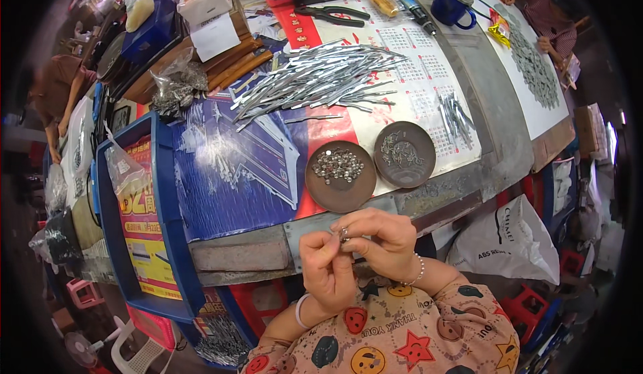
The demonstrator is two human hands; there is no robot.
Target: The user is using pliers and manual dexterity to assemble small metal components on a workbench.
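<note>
My left hand (327, 267) and my right hand (383, 240) meet just in front of the table edge, fingertips pinched together. Between them is a small dark metal piece (345, 235), mostly covered by the fingers, so its exact kind is unclear. Just beyond the hands lies a round brown dish (341, 198) with small shiny round metal bits (338, 165) heaped in it. Touching or nearly touching it on the right, a second brown dish (410, 177) holds small thin silvery pieces (400, 154). A large pile of narrow metal strips (315, 76) spreads over the table behind them.
At left stands a blue tray (194, 267); small bits are scattered on a blue sheet (221, 216). Farther back are black-handled pliers (331, 15), a blue electric screwdriver-like tool (408, 5) and a blue mug (452, 5). A white bag (506, 243) hangs at right. Other people sit left and right.
</note>
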